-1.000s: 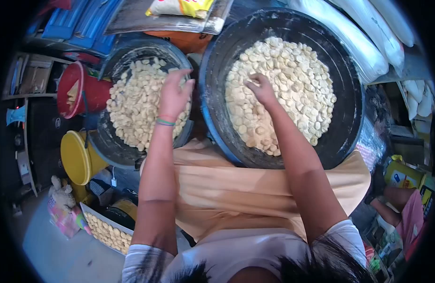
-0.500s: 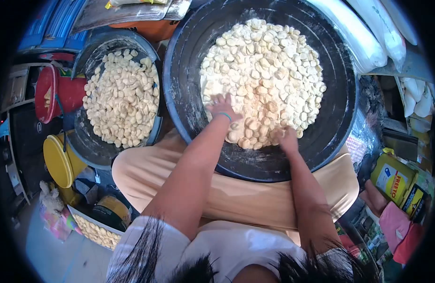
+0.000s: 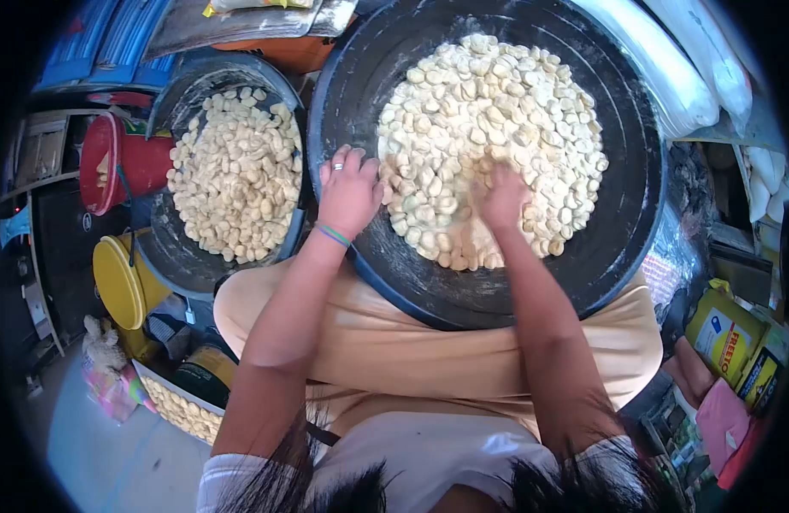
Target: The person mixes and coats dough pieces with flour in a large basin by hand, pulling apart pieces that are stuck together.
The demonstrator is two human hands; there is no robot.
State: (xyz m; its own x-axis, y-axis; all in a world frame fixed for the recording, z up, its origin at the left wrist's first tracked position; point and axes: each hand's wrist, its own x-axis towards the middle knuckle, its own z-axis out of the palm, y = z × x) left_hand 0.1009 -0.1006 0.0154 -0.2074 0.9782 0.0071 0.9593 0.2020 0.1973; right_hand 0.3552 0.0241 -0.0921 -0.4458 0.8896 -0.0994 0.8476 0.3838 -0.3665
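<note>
A wide black tub [image 3: 617, 231] rests against my crossed legs, holding a heap of pale, rounded, powder-dusted pieces [image 3: 531, 103] that look like small dough lumps. My left hand [image 3: 350, 190], with a ring and a wristband, lies over the tub's left rim and inner wall. Its fingers are slightly bent and a little apart, with the fingertips beside the heap's left edge. My right hand [image 3: 501, 201] is down among the pieces near the heap's middle. Motion smears its fingers, so what they hold, if anything, is hidden.
Left of the tub stands a dark basin [image 3: 176, 248] heaped with similar pieces. Beyond it are a red bucket [image 3: 104, 162] and a yellow bucket [image 3: 121, 282]. White sacks [image 3: 668, 68] lie at upper right. A yellow-green container [image 3: 719, 329] stands at right.
My left hand has moved left from the heap to the tub's left side. My right hand has shifted up and slightly left, deeper into the heap. The view has shifted a little.
</note>
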